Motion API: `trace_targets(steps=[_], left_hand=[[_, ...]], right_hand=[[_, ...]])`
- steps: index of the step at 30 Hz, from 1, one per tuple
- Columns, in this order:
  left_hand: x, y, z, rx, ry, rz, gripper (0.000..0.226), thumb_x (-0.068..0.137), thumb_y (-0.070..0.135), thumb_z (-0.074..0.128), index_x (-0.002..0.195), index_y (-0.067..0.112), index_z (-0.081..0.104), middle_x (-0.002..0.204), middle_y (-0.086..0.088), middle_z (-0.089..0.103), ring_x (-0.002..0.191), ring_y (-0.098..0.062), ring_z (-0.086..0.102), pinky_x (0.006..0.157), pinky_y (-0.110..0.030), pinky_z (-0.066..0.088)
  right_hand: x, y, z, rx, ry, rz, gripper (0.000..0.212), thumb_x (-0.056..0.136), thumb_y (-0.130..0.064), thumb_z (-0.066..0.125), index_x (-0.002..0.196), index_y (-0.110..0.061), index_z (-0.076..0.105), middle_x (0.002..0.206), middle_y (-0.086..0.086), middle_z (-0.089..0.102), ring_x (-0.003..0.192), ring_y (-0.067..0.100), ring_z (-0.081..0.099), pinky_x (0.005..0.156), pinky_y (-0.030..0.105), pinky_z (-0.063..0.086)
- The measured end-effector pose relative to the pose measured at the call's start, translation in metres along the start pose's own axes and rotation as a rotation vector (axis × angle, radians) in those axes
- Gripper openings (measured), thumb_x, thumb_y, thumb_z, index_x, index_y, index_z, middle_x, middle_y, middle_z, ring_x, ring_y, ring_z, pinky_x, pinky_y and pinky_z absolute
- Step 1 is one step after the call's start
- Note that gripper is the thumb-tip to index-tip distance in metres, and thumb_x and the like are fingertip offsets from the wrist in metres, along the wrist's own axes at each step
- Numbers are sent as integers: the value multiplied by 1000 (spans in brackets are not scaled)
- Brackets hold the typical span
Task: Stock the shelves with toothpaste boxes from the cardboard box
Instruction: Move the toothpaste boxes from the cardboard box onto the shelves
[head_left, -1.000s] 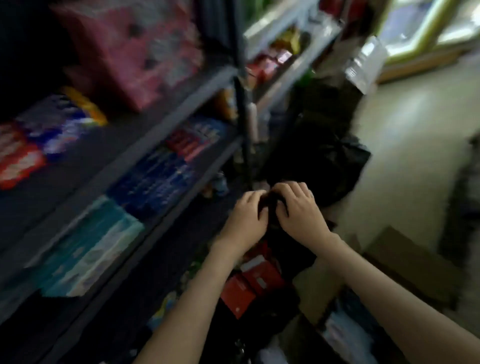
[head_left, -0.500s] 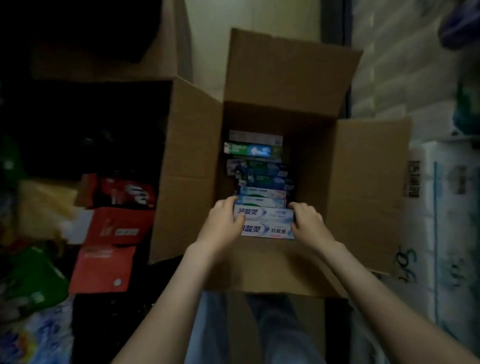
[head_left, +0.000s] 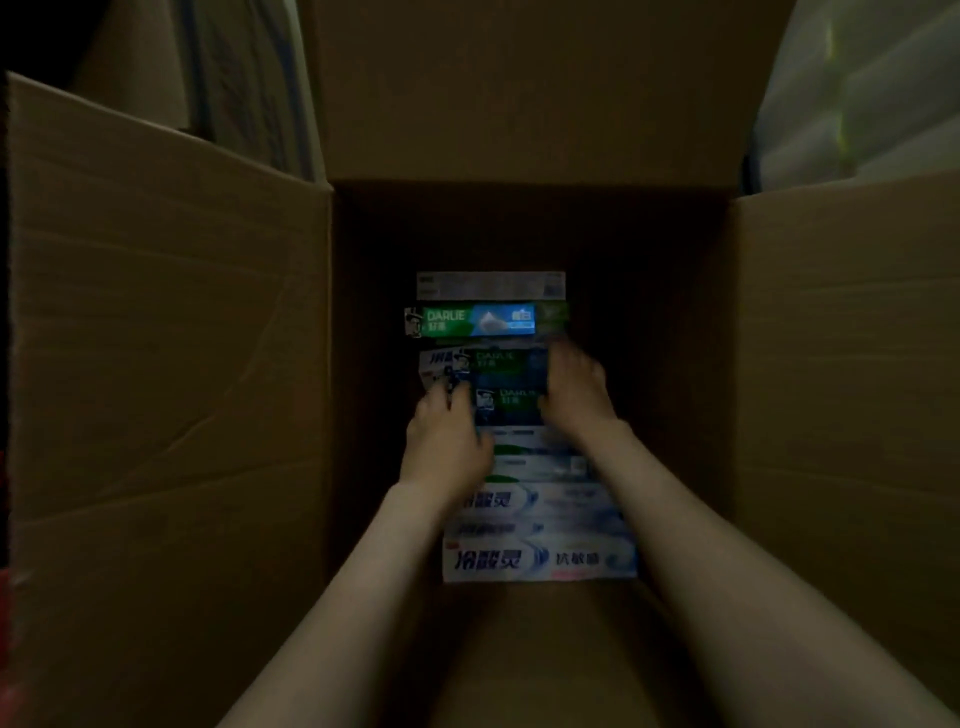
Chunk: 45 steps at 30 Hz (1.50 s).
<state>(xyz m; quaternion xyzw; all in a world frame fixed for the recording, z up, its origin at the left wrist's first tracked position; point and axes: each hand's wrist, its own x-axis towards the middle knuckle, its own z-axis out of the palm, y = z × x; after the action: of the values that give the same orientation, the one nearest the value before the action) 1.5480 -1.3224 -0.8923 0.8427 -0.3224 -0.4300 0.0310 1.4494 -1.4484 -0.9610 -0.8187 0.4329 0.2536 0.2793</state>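
Observation:
An open cardboard box fills the view, its flaps spread left, right and far. A row of toothpaste boxes lies flat on its bottom: white-and-blue ones nearest me, dark green Darlie boxes in the middle, and a bright green Darlie box and a pale one beyond. Both arms reach down inside. My left hand curls round the left end of the dark Darlie boxes. My right hand curls over their right end. The hands are blurred and hide the box ends.
Pale wrapped packs stand beyond the box at the upper right. More cardboard leans at the upper left. A sliver of red packaging shows at the left edge. The box's inner walls are dark on both sides of the row.
The view swung from the shelves down into the box. My hands left the nearest white toothpaste boxes and moved farther in, onto the dark Darlie boxes.

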Motion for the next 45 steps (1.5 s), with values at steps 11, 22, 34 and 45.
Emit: trace_targets(steps=[11,22,34,45], left_hand=[[-23,-2,0,85,20,56,63,97,26,46,150,13,14,157,-12,9,142,-28,15,116,-38,18],[-49,-8,11,172,9,90,74,94,24,51,151,12,6,157,-15,2,144,-30,7,119,-40,9],[-285,5,-235,497,487,516,49,63,27,75,109,11,66,102,-6,68,94,-23,65,96,-39,39],[-489,-48,-414,-245,540,207,38,81,42,71,111,22,57,101,7,60,94,-11,58,78,-28,46]], right_hand=[[21,5,19,-253,-199,37,83,87,-39,61,149,-15,11,153,11,20,140,27,19,114,40,15],[-18,-6,20,-269,-194,59,75,85,-52,61,141,-15,28,142,12,39,129,28,37,100,39,31],[-298,-158,-271,6,-356,-369,55,77,-52,68,119,-23,48,115,-1,59,101,16,58,88,36,48],[-428,-321,-433,242,-313,-601,25,85,-29,69,109,-25,63,101,-5,60,93,13,58,72,18,48]])
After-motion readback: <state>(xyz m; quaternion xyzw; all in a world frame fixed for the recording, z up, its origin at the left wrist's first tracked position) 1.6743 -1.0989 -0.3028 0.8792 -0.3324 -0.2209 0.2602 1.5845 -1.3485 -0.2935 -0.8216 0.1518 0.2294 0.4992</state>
